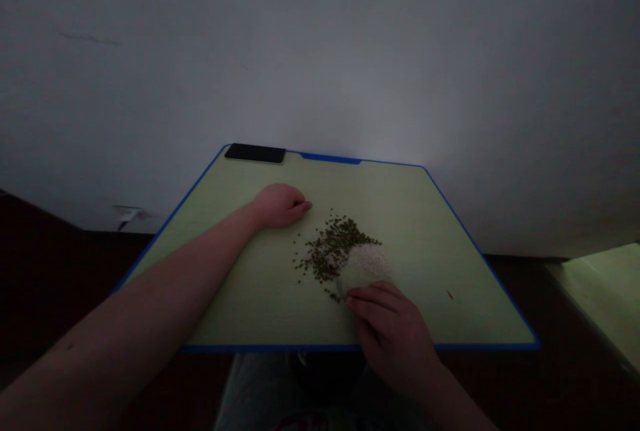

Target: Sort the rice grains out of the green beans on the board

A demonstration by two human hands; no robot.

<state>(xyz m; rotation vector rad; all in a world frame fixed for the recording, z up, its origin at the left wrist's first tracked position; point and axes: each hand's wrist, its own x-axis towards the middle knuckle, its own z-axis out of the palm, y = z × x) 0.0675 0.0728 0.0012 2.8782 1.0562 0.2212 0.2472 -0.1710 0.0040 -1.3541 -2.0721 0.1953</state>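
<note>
A scatter of small dark green beans [333,244] lies at the middle of the light-topped table [240,311]. Touching its right side is a pile of pale, rice-like grains [367,259], and a few of the two mix where they meet. My left hand [281,205] rests on the tabletop to the upper left of the beans, fingers curled in, with nothing seen in it. Just below the grains, my right hand [390,324] is closed with fingertips down. A thin greyish, see-through edge [341,289] shows at its fingertips; most of that piece is hidden or too dim to name.
A dark phone-like slab [255,153] lies at the table's far left corner. Blue edging [330,159] runs round the tabletop, against a grey wall [320,51]. A small brown sliver [450,295] lies right of my right hand. A wall socket with a plug [130,214] is at left.
</note>
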